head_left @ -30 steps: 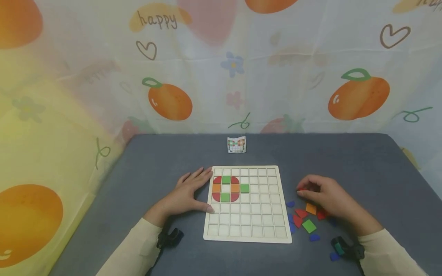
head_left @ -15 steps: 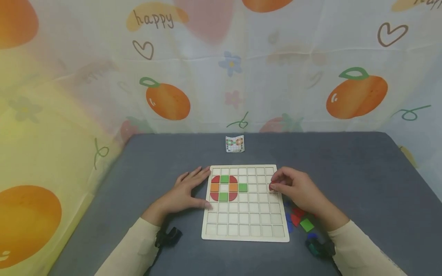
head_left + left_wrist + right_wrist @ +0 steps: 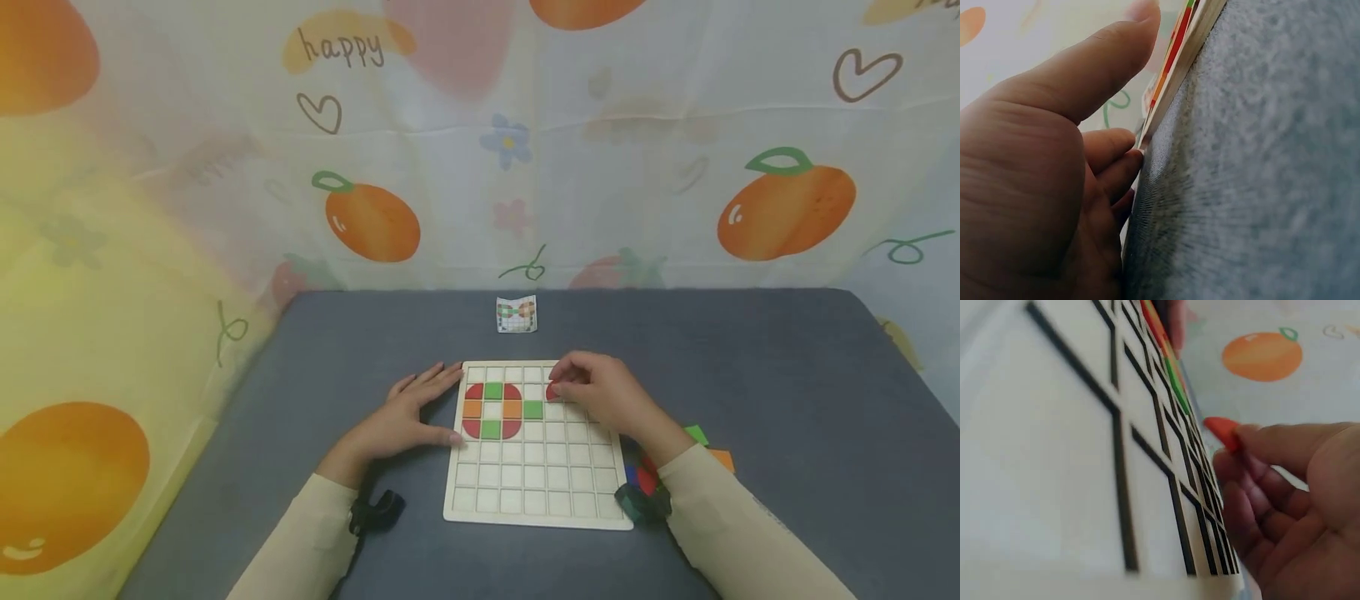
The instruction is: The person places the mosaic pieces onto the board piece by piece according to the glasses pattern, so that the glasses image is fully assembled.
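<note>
Cream board (image 3: 534, 477) bears nine tiles (image 3: 512, 409) — right fingers (image 3: 575, 362) pinch one red piece (image 3: 1222, 432) over it, left fingers (image 3: 437, 386) spread alongside.

Head view muted, softly lit; wrist views partly blurred

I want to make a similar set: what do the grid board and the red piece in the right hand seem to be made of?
Grid board: probably matt wood or fibreboard; its side edge looks pale tan in the left wrist view.
Red piece: smooth painted wood or plastic, perhaps; evenly coloured, no visible grain.
</note>
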`<state>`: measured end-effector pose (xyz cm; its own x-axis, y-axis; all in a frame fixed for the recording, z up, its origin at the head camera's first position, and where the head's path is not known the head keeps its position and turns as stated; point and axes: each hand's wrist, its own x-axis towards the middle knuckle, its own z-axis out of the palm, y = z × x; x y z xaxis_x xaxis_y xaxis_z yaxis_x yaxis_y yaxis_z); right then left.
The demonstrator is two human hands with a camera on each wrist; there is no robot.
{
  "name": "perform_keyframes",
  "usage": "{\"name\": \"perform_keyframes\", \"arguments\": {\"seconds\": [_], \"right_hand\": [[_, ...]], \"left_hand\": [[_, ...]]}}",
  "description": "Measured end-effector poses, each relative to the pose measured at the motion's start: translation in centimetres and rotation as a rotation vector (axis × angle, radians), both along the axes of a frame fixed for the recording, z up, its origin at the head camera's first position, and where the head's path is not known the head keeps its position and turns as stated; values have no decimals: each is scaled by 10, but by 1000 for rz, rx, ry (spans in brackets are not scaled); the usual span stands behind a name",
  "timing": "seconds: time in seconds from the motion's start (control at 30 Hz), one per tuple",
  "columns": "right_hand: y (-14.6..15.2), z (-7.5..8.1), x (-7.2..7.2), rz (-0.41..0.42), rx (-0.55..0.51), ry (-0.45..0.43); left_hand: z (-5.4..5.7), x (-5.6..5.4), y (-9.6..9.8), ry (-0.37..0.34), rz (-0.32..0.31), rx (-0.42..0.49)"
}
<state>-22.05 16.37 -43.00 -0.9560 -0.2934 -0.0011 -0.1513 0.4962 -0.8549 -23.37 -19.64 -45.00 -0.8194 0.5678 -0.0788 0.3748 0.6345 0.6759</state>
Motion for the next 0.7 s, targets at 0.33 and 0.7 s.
{"name": "perform_keyframes", "arguments": {"seconds": [0.33,0.7], "right_hand": [[1,-13,-1,-19,24,0],[4,-18,-7,30,63,99]], "left_hand": [[-3,10,0,28,-13,11],[-2,3,0,56,-17,4]]}}
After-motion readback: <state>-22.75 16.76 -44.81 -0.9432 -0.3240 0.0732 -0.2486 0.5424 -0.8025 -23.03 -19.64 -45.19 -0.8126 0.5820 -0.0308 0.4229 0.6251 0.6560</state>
